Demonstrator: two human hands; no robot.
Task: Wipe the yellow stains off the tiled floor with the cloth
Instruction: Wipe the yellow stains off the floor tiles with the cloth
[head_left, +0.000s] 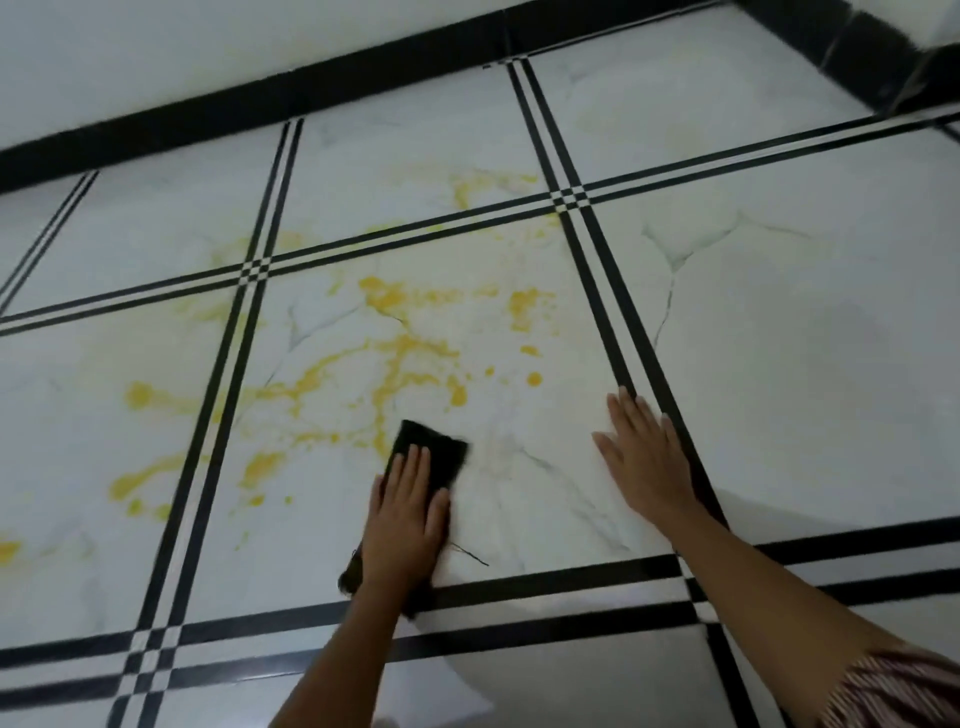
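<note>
Yellow stains spread in splashes and streaks across the white marble-look tiled floor, mostly on the middle tile and the tiles to its left. A black cloth lies flat on the middle tile at the lower edge of the stains. My left hand presses flat on the cloth with straight fingers; the cloth sticks out ahead of the fingertips and behind the wrist. My right hand rests flat on the bare floor to the right, fingers spread, beside a black tile border.
Black double-line borders divide the tiles. A black skirting strip runs along the white wall at the back. The tiles right of my right hand show no stains. A striped sleeve shows at the lower right.
</note>
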